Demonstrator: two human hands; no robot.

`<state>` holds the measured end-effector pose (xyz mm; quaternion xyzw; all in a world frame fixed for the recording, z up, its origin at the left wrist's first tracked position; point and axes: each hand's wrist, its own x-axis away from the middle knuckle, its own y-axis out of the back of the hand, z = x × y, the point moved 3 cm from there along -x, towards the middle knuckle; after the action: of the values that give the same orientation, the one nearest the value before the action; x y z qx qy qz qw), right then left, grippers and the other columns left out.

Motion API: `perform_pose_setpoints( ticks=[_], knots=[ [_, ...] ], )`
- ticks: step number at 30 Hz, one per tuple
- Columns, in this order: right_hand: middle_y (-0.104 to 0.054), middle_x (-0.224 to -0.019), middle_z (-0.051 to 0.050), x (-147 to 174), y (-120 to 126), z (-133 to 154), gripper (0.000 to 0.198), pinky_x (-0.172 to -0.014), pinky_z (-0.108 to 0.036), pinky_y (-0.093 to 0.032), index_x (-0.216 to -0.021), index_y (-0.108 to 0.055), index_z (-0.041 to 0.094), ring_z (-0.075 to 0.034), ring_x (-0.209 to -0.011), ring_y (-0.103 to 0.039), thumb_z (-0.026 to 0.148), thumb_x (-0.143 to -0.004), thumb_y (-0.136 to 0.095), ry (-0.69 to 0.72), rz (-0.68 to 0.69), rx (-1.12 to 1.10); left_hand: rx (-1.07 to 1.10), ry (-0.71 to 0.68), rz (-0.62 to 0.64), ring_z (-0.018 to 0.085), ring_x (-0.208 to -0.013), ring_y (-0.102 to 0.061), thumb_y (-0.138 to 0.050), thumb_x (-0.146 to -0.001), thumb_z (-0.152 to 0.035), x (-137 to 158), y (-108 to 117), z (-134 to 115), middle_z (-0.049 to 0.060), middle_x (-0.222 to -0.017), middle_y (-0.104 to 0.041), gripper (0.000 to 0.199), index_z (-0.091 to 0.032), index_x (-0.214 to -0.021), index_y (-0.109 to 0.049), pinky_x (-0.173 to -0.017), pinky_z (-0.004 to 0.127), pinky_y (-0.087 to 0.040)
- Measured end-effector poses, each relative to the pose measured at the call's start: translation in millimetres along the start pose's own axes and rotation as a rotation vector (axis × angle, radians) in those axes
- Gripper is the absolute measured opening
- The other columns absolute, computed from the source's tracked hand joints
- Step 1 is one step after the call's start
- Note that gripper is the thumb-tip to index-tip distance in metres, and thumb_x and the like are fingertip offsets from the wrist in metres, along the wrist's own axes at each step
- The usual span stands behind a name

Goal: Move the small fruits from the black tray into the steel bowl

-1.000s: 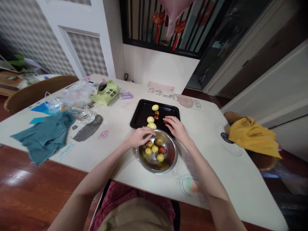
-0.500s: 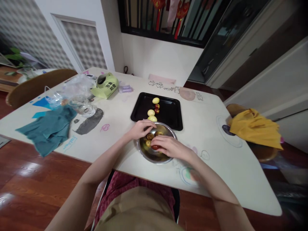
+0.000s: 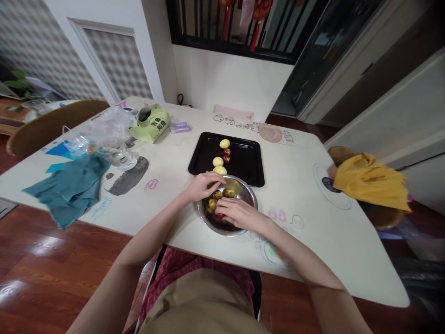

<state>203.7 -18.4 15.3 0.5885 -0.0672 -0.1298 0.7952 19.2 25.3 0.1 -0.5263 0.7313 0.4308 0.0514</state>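
A shiny metal bowl (image 3: 248, 195) sits near the table's front edge, overlapping the near side of a black tray (image 3: 243, 160). At its upper left rim is my left hand (image 3: 205, 185), thumb and fingers closed around the edge. My right hand (image 3: 239, 212) reaches into the bowl, fingers curled over a small round red fruit (image 3: 219, 215), mostly hidden beneath them. Yellowish-brown round pieces (image 3: 212, 203) lie beside the fingertips in the bowl. On the tray are pale yellow oval pieces (image 3: 225, 144) and two small red fruits (image 3: 226, 151).
To the left lie a teal cloth (image 3: 74, 183), a clear plastic container (image 3: 121, 155), crumpled plastic bags (image 3: 109, 123) and a green bag (image 3: 152, 125). A purple packet (image 3: 181, 127) is behind. A yellow cloth (image 3: 370, 181) hangs over a chair at the right.
My right hand has shifted slightly within the bowl, and the red fruit under it sits a little lower and further left. My left hand stays at the rim.
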Motion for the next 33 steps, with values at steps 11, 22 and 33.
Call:
perform_pose_setpoints(
  ticks=[11, 22, 33],
  knots=[
    [-0.072, -0.112, -0.008, 8.9, 23.4, -25.9, 0.012, -0.097, -0.039, -0.055, -0.110, -0.069, 0.022, -0.024, -0.108, -0.068, 0.017, -0.101, -0.063, -0.061, -0.191, -0.070, -0.005, 0.011, 0.010, 0.023, -0.110, -0.076, -0.055, -0.104, -0.025, -0.4, 1.8, -4.5, 0.010, -0.112, -0.081, 0.027, -0.020, -0.110, -0.080, -0.103, 0.039, -0.058],
    [-0.071, -0.099, -0.008, 19.1, 34.9, -66.2, 0.021, -0.087, -0.038, -0.051, -0.101, -0.069, 0.021, -0.024, -0.094, -0.064, 0.026, -0.109, -0.050, -0.247, -0.451, 0.040, -0.028, -0.039, -0.020, 0.023, -0.111, -0.075, -0.056, -0.104, -0.023, -1.3, 3.6, -6.0, 0.010, -0.112, -0.080, 0.022, -0.019, -0.109, -0.077, -0.103, 0.040, -0.058],
    [-0.075, -0.107, -0.009, 36.4, 16.8, -59.1, 0.018, -0.092, -0.041, -0.055, -0.103, -0.070, 0.020, -0.024, -0.102, -0.068, 0.025, -0.108, -0.054, -0.141, -0.627, -0.150, -0.193, 0.089, -0.164, 0.022, -0.115, -0.071, -0.053, -0.105, -0.023, -32.1, 19.6, 28.5, 0.012, -0.119, -0.076, 0.023, -0.016, -0.117, -0.072, -0.106, 0.038, -0.056]
  ],
)
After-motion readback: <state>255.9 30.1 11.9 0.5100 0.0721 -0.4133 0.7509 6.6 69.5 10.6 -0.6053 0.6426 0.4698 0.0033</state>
